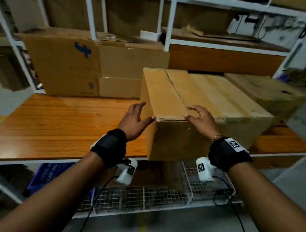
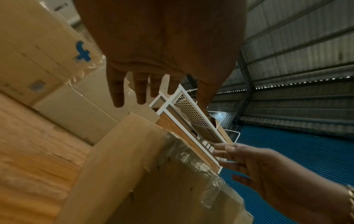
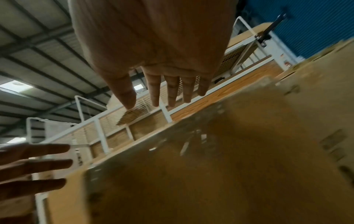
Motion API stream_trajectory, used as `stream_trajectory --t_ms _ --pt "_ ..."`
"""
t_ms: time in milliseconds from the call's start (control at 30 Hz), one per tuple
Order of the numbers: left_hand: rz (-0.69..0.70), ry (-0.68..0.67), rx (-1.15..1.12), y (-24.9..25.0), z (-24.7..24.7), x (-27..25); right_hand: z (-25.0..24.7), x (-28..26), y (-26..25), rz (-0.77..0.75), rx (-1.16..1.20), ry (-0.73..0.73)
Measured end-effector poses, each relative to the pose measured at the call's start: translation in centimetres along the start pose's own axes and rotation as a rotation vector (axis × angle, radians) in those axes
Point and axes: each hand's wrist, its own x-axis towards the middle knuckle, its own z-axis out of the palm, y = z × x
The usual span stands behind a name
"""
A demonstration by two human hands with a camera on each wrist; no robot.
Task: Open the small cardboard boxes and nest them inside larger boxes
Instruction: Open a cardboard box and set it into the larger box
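1. Fingers of our right hand spread, loosely bent over the near top edge of the closed cardboard box; holding nothing.
2. Left hand open, straight fingers beside the box's left near corner, thumb about touching it.
3. Box sits on the wooden shelf, overhanging its front edge.
4. Next, probably: we find the taped centre seam, lift flaps evenly.

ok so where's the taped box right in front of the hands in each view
Head: the taped box sits centre right on the wooden shelf, left hand at its near corner, right hand on its near top edge.
Left wrist: bottom centre, below the fingers.
Right wrist: lower right, blurred.
Shared landmark: the white wire-mesh rack, in all three views.
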Motion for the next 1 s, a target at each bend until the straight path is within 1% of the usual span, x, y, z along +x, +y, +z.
stream_trajectory --t_ms 100,133,200,233,367,433,500,600,700,733,800,867,900,933,1000 --pt "-0.064 -0.043 0.014 2.1 3.3 2.7 -2.8 1.8 4.5 0.072 -0.084 0.099" --pt "-0.102 -0.065 0.002 2.5 4.4 3.4 -3.5 2.0 5.8 0.121 -0.070 0.103" --pt "-0.170 -0.066 -0.026 2.3 6.0 4.6 -4.2 2.5 7.8 0.174 -0.022 0.096" --pt "-0.204 -0.057 -0.044 2.0 6.7 5.2 -4.3 2.8 8.8 0.175 0.008 0.087" --pt "-0.266 -0.030 -0.140 0.7 8.1 6.5 -3.9 3.2 11.1 0.198 0.129 0.074" --pt "-0.261 -0.015 -0.201 0.0 8.2 6.7 -3.4 3.1 11.3 0.215 0.196 0.076" --pt "-0.255 -0.007 -0.287 -0.6 8.0 6.8 -3.0 3.0 11.1 0.196 0.207 0.079" --pt "-0.266 0.034 -0.451 -2.0 6.9 6.6 -2.7 3.0 8.7 0.133 0.188 0.104" --pt "-0.343 0.086 -0.522 -4.3 4.2 5.6 -2.3 2.9 4.4 0.021 0.155 0.131" --pt "-0.363 0.126 -0.498 -5.0 3.2 5.3 -2.1 2.8 2.7 -0.028 0.152 0.123" --pt "-0.412 0.188 -0.310 -6.9 0.8 4.5 -0.8 2.4 -0.5 -0.121 0.213 0.036" --pt "-0.419 0.156 -0.093 -8.0 -1.3 3.7 1.0 2.2 -3.3 -0.206 0.275 -0.093" --pt "-0.379 0.140 -0.009 -7.9 -2.0 3.2 2.0 2.2 -4.3 -0.255 0.261 -0.131" --pt "-0.343 0.143 -0.021 -7.5 -2.8 2.7 3.0 2.2 -5.7 -0.302 0.223 -0.149" --pt "-0.295 0.189 -0.182 -5.8 -3.6 1.7 4.4 2.4 -7.6 -0.356 0.124 -0.160"
